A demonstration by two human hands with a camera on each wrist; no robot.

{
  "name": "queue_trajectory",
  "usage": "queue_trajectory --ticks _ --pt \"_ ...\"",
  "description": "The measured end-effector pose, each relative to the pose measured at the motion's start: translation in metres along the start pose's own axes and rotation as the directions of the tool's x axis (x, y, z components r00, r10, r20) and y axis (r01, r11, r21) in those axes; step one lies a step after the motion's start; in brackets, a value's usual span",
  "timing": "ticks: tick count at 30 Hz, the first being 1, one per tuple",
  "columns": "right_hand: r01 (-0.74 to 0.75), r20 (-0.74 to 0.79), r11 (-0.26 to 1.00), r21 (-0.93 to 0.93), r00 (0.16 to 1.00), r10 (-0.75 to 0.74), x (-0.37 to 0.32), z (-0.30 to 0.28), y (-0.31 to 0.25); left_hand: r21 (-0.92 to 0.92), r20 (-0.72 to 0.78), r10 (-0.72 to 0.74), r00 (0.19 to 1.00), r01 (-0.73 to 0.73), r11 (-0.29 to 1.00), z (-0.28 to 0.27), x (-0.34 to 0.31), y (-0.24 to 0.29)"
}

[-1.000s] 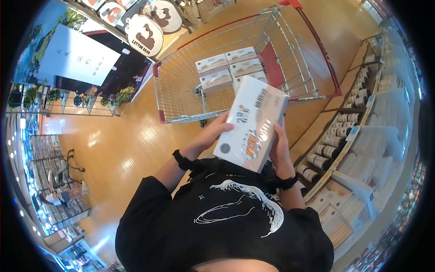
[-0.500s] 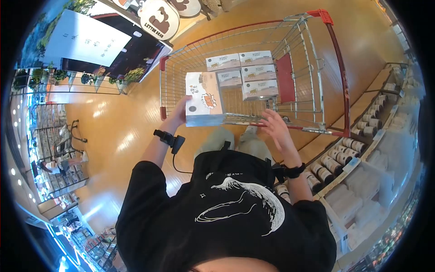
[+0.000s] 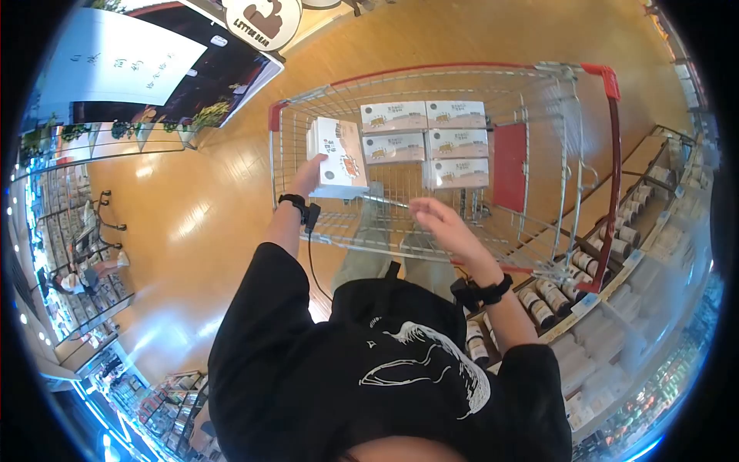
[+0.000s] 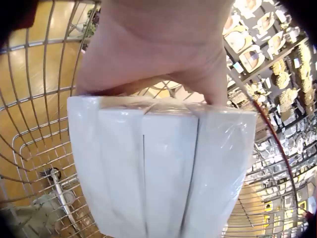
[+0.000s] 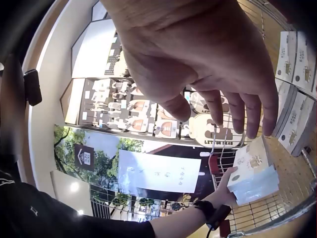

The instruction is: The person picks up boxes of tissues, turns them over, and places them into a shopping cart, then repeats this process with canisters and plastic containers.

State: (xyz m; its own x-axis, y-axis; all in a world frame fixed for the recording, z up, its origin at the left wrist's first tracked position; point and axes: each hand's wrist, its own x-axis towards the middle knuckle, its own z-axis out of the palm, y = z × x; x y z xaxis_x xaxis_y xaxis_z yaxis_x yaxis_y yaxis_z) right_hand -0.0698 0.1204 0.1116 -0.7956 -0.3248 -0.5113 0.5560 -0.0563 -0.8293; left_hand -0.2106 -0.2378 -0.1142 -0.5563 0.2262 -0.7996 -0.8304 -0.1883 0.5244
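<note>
My left hand point(image 3: 306, 177) grips a shrink-wrapped multipack point(image 3: 342, 160) by its left side, its top white and pinkish with orange print. The multipack is inside the left end of the wire shopping cart point(image 3: 462, 69). In the left wrist view, several white packets point(image 4: 166, 163) show side by side under the film, with the thumb and fingers spread across the top. To the right, similar multipacks point(image 3: 458, 144) lie in two columns in the cart. My right hand point(image 3: 450, 225) hovers over the cart's near side, fingers loosely bent and holding nothing.
Beyond the cart's red handle point(image 3: 613, 177), a shelf on the right holds dark-and-white cylinders point(image 3: 550, 296). A round bear sign point(image 3: 265, 21) and a white poster point(image 3: 123, 58) stand at the upper left. Wooden floor point(image 3: 192, 204) lies left of the cart.
The multipack, held in both hands a second ago, has moved forward and left into the cart in my left hand. My right hand has let go of it. The cart appears nearer.
</note>
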Motion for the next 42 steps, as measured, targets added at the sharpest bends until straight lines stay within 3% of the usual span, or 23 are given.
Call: queue_trajectory --ticks 3,4,5,9,11,13,15,17,19,21,23,26,30,32,33,34,35,36,37,38,39,40,42 --pt "-0.093 0.007 0.996 0.014 0.996 0.093 0.022 0.015 0.006 -0.099 -0.067 0.049 0.997 -0.056 0.994 0.004 0.01 0.007" --pt "-0.16 0.013 0.977 0.139 0.987 0.16 0.026 0.023 0.003 -0.084 -0.152 0.052 0.987 -0.065 0.994 -0.006 0.031 -0.003" --pt "-0.225 0.026 0.939 0.26 0.974 0.226 0.03 0.03 0.001 -0.107 -0.151 0.046 0.987 -0.063 0.992 -0.02 0.049 -0.011" --pt "-0.316 0.067 0.901 0.298 0.948 0.31 0.055 0.051 0.005 -0.248 -0.031 -0.021 0.999 0.013 0.969 -0.027 0.08 -0.025" --pt "-0.374 0.063 0.89 0.26 0.926 0.371 0.067 0.058 0.003 -0.351 0.021 0.092 0.996 -0.079 0.933 -0.034 0.102 -0.04" --pt "-0.401 0.055 0.878 0.261 0.914 0.401 0.077 0.059 0.006 -0.34 -0.073 0.071 0.995 -0.091 0.936 -0.034 0.108 -0.036" --pt "-0.429 0.023 0.859 0.281 0.898 0.44 0.083 0.062 0.009 0.005 -0.354 -0.108 0.929 0.117 0.993 -0.045 0.131 -0.037" --pt "-0.449 0.005 0.855 0.26 0.886 0.464 0.086 0.066 0.012 0.094 -0.346 -0.072 0.935 0.111 0.989 -0.032 0.117 -0.017" --pt "-0.456 -0.007 0.858 0.235 0.883 0.47 0.092 0.07 0.016 -0.007 -0.302 0.021 0.953 -0.024 1.0 -0.028 0.119 -0.006" --pt "-0.482 0.01 0.838 0.255 0.868 0.496 0.095 0.076 0.021 0.12 -0.239 0.04 0.97 -0.012 0.993 -0.053 0.161 -0.038" --pt "-0.486 0.01 0.839 0.245 0.867 0.499 0.096 0.082 0.029 0.322 -0.17 0.277 0.946 -0.213 0.923 -0.06 0.178 -0.051" --pt "-0.501 0.01 0.844 0.19 0.861 0.509 0.096 0.089 0.032 0.337 -0.114 0.322 0.94 -0.268 0.902 -0.024 0.137 -0.006" --pt "-0.483 -0.008 0.867 0.127 0.873 0.487 0.09 0.093 0.031 0.384 -0.147 0.332 0.932 -0.255 0.887 -0.02 0.133 -0.005" --pt "-0.439 -0.065 0.89 0.121 0.892 0.448 0.082 0.092 0.038 0.544 -0.23 0.486 0.843 -0.303 0.783 0.003 0.101 0.018" --pt "-0.404 -0.111 0.908 0.108 0.903 0.415 0.077 0.092 0.044 0.55 -0.213 0.488 0.846 -0.309 0.776 0.019 0.09 0.024" --pt "-0.396 -0.121 0.91 0.122 0.904 0.41 0.072 0.089 0.056 0.832 -0.108 0.747 0.656 -0.351 0.429 0.036 0.079 0.027" --pt "-0.361 -0.139 0.929 0.078 0.919 0.368 0.067 0.086 0.071 0.965 0.109 0.894 0.435 -0.262 0.009 0.051 0.069 0.028" --pt "-0.327 -0.157 0.945 0.034 0.932 0.328 0.059 0.086 0.08 0.856 0.344 0.833 0.434 -0.509 -0.089 0.062 0.063 0.026" --pt "-0.322 -0.166 0.945 0.051 0.931 0.326 0.054 0.088 0.083 0.851 0.361 0.824 0.437 -0.516 -0.1 0.07 0.065 0.013" --pt "-0.338 -0.169 0.94 0.044 0.925 0.34 0.05 0.089 0.086 0.725 0.643 0.597 0.48 -0.633 -0.271 0.075 0.073 -0.007" --pt "-0.353 -0.171 0.935 0.037 0.92 0.354 0.047 0.09 0.088 0.541 0.84 0.292 0.458 -0.752 -0.378 0.075 0.083 -0.026" --pt "-0.346 -0.18 0.937 0.052 0.919 0.35 0.044 0.091 0.093 0.528 0.848 0.277 0.452 -0.757 -0.383 0.066 0.097 -0.047" --pt "-0.338 -0.189 0.941 0.009 0.924 0.334 0.038 0.09 0.105 0.364 0.829 0.017 0.559 -0.517 -0.775 0.045 0.121 -0.075"
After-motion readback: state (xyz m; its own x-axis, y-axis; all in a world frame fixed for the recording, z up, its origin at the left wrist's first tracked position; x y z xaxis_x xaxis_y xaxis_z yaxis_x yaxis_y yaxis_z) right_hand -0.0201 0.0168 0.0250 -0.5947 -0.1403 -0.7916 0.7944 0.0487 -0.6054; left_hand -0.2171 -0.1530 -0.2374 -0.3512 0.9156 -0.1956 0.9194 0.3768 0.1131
